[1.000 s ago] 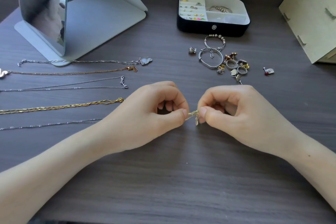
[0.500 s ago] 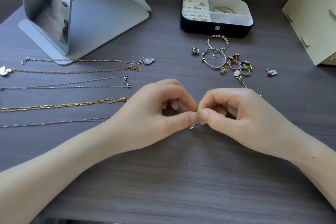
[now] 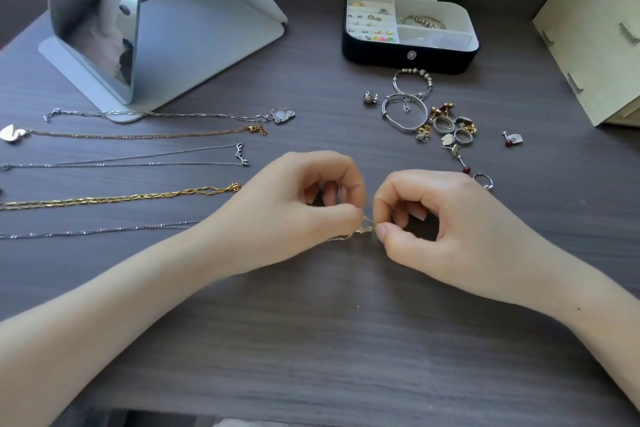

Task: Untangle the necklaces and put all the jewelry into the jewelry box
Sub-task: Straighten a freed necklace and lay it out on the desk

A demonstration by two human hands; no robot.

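My left hand and my right hand meet at the middle of the table, each pinching one end of a thin pale gold chain between thumb and forefinger. Several untangled necklaces lie in straight rows on the left, among them a gold twisted chain and a silver chain that runs under my left wrist. A pile of bracelets, rings and earrings lies in front of the open black jewelry box, which holds earrings and a bracelet.
A folding white mirror stands at the back left. A pale wooden box fills the back right corner. A loose ring and a red-bead earring lie to the right of my right hand.
Both hands stayed together at the centre, working the small chain between the fingertips. A short stretch of chain now trails left under my left thumb. The view shifted slightly.
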